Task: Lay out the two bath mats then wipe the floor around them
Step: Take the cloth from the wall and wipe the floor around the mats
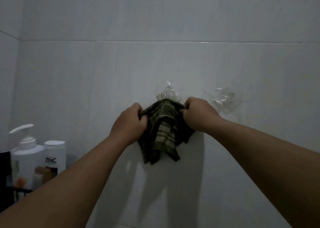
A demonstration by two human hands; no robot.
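Note:
A dark green cloth (162, 132) with pale stripes hangs bunched against the white tiled wall, its top at a clear adhesive hook (167, 93). My left hand (129, 124) grips the cloth's upper left edge. Gripping its upper right edge is my right hand (199, 114). Both fists are closed on the fabric just below the hook. No bath mat and no floor are in view.
A second clear adhesive hook (223, 98) sits on the wall to the right. At the lower left, a white pump bottle (26, 157) and a white bottle marked ZINC (52, 158) stand in a dark rack (10, 191). The light is dim.

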